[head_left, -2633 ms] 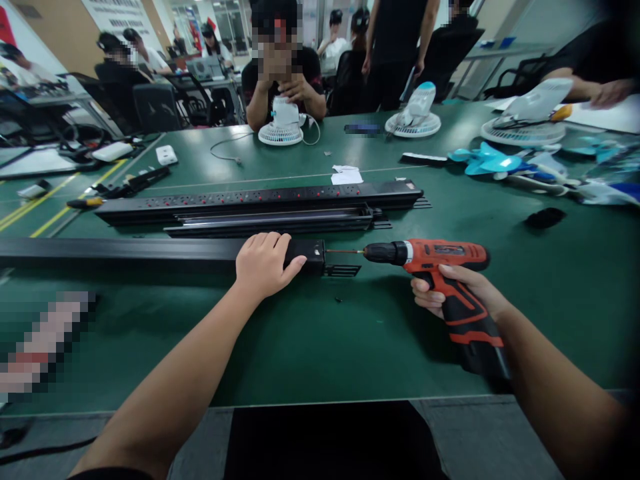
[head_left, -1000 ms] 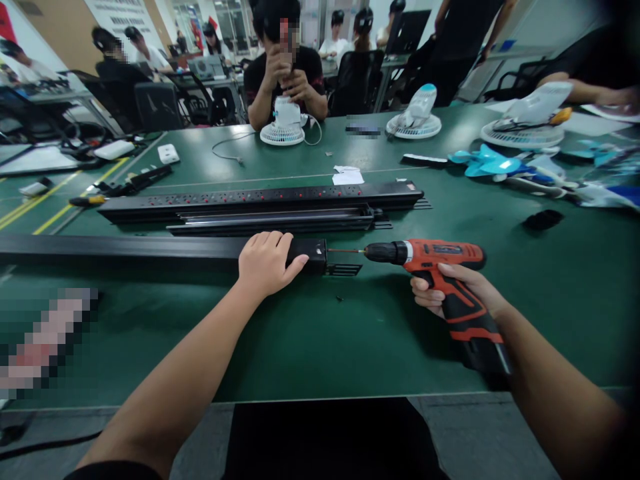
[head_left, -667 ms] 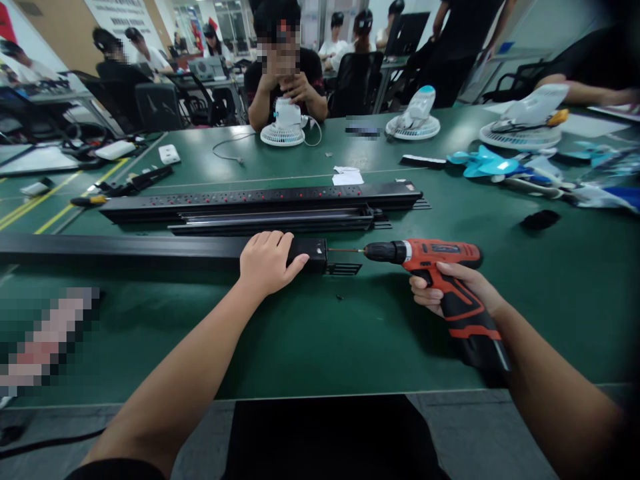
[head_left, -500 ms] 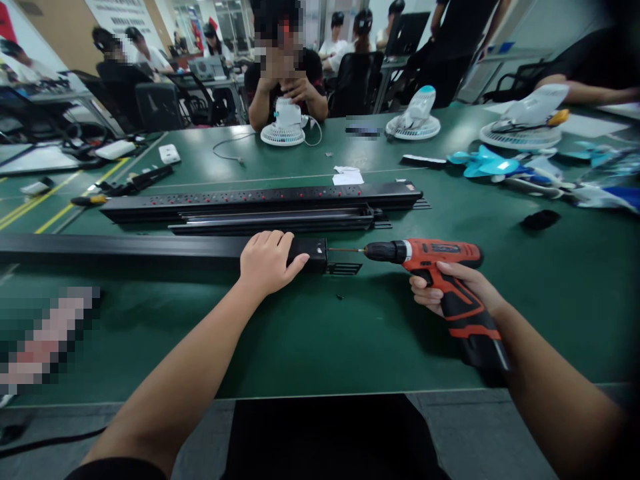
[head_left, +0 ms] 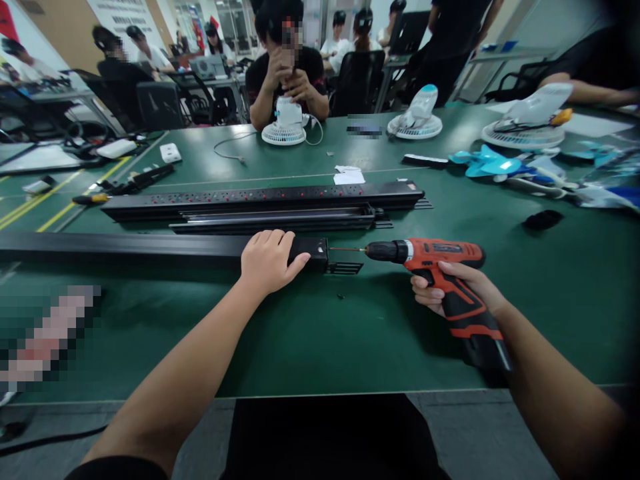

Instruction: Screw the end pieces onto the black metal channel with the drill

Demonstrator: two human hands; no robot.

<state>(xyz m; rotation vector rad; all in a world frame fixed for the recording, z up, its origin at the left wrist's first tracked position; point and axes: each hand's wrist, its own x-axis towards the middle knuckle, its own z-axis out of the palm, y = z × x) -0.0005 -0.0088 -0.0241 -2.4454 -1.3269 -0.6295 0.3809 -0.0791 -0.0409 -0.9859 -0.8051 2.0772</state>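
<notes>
My left hand [head_left: 267, 262] lies over the right part of a long black metal bar [head_left: 150, 250], fingers curled over its far edge and thumb along its top, holding it down on the table. A slotted black bracket [head_left: 345, 268] sticks out from the bar's right end. My right hand [head_left: 450, 287] grips the handle of a red and black cordless drill [head_left: 440, 252], held level with its nose toward the bar. The drill's long thin bit [head_left: 347, 249] reaches the bar's end face; its tip cannot be made out there.
Behind the bar lie a long black power strip [head_left: 260, 195] and an open black channel [head_left: 280, 219]. A small dark piece [head_left: 341, 297] sits near the bracket. Fans [head_left: 284, 133] and blue fan blades [head_left: 485, 161] occupy the far side, where a person [head_left: 285, 73] sits. A yellow-handled screwdriver [head_left: 90, 199] lies left.
Almost nothing differs. Both hands, the drill and the bar keep their places; the view has shifted very slightly. The person across the table has raised their head slightly.
</notes>
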